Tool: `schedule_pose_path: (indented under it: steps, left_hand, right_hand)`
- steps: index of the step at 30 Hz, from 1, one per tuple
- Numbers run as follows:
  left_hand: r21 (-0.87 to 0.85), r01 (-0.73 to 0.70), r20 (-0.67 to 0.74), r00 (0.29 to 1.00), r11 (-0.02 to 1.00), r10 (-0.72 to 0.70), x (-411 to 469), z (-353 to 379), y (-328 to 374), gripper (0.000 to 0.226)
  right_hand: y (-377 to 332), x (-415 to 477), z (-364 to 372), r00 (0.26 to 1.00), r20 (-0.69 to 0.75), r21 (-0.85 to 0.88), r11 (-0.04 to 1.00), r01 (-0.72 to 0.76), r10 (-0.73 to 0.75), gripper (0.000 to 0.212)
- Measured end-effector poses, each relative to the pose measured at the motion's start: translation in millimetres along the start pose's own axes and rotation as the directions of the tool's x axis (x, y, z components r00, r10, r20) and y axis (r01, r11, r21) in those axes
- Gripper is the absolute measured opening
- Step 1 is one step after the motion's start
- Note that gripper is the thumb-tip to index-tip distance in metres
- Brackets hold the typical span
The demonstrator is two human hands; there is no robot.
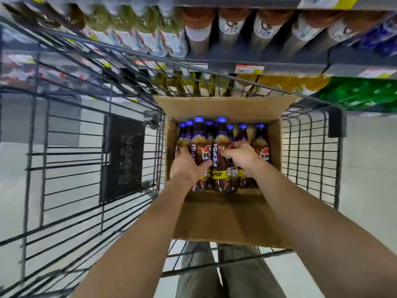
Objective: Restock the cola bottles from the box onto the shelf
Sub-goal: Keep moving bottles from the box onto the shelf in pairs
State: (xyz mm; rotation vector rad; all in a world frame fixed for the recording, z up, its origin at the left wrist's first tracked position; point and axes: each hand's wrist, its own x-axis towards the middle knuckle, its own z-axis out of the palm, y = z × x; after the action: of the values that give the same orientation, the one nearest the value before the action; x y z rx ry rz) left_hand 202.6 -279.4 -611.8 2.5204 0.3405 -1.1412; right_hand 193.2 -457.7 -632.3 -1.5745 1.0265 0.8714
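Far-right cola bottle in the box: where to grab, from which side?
Probably grip the cola bottle at its neck, just under the blue cap, coming from above: it stands upright, hemmed in by the box wall and the neighbouring bottle.

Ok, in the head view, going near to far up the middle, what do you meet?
Trousers → near box flap → cola bottles → far box flap → shelf edge. The left hand and right hand overlap the bottles, so they are left out.
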Motion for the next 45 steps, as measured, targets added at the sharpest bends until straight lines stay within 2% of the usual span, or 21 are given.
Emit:
schedule_pose_path:
  steps: [3, 11, 15, 18, 21, 25, 26, 28, 30, 32, 35, 39, 42, 45]
  left_hand:
    - [-0.102, 0.001, -0.021, 1.0, 0.995, -0.003, 3, 3, -3, 0.091]
    - [-0.295, -0.03, -0.019, 0.999, 0.955, 0.026, 14, 9, -23, 0.079]
    - [-0.411, -0.064, -0.011, 0.998, 0.909, 0.065, 12, 12, -36, 0.073]
    - [-0.528, -0.062, 0.013, 0.997, 0.847, 0.081, 7, 11, -46, 0.066]
    - [-0.609, -0.067, 0.026, 0.994, 0.79, 0.105, -2, 4, -49, 0.057]
    - [-0.641, -0.135, 0.047, 0.975, 0.755, 0.215, -23, -14, -50, 0.06]
    - [-0.632, -0.165, 0.041, 0.968, 0.757, 0.246, -30, -21, -49, 0.059]
    - [-0.605, -0.232, 0.023, 0.951, 0.761, 0.308, -46, -36, -47, 0.061]
    - [-0.58, -0.295, 0.019, 0.927, 0.76, 0.375, -70, -54, -40, 0.065]
    - [-0.565, -0.357, 0.007, 0.9, 0.744, 0.437, -97, -72, -28, 0.066]
    - [-0.538, -0.463, -0.035, 0.847, 0.704, 0.53, -140, -97, -3, 0.066]
    - [-0.52, -0.609, -0.118, 0.745, 0.598, 0.656, -195, -123, 43, 0.064]
    - [-0.492, -0.7, -0.152, 0.655, 0.518, 0.74, -239, -140, 84, 0.066]
    - [-0.452, -0.782, -0.194, 0.557, 0.43, 0.808, -282, -152, 128, 0.073]
  right_hand:
    - [6, 6, -1, 0.998, 0.038, 0.027, 0.999, 0.038, -0.039, 0.089]
    - [26, 6, 20, 0.992, -0.051, 0.215, 0.968, 0.128, -0.119, 0.065]
    - [30, 0, 19, 0.992, -0.022, 0.184, 0.975, 0.127, -0.125, 0.051]
    - [32, -6, 21, 0.99, 0.028, 0.184, 0.974, 0.134, -0.142, 0.06]
    - [37, -16, 22, 0.981, 0.017, 0.239, 0.954, 0.182, -0.192, 0.055]
    - [43, -41, 21, 0.974, -0.028, 0.3, 0.928, 0.222, -0.224, 0.097]
    - [45, -50, 19, 0.968, -0.063, 0.313, 0.916, 0.25, -0.243, 0.101]
    - [42, -72, 10, 0.954, -0.126, 0.333, 0.894, 0.3, -0.273, 0.09]
    - [36, -105, -2, 0.933, -0.172, 0.324, 0.877, 0.356, -0.315, 0.068]
    - [28, -141, -19, 0.895, -0.22, 0.298, 0.847, 0.44, -0.387, 0.06]
    - [15, -198, -49, 0.833, -0.301, 0.287, 0.789, 0.543, -0.464, 0.059]
    - [7, -269, -94, 0.743, -0.43, 0.298, 0.697, 0.653, -0.513, 0.078]
    - [7, -319, -131, 0.684, -0.49, 0.31, 0.625, 0.716, -0.54, 0.061]
    - [9, -370, -175, 0.626, -0.542, 0.29, 0.575, 0.765, -0.56, 0.053]
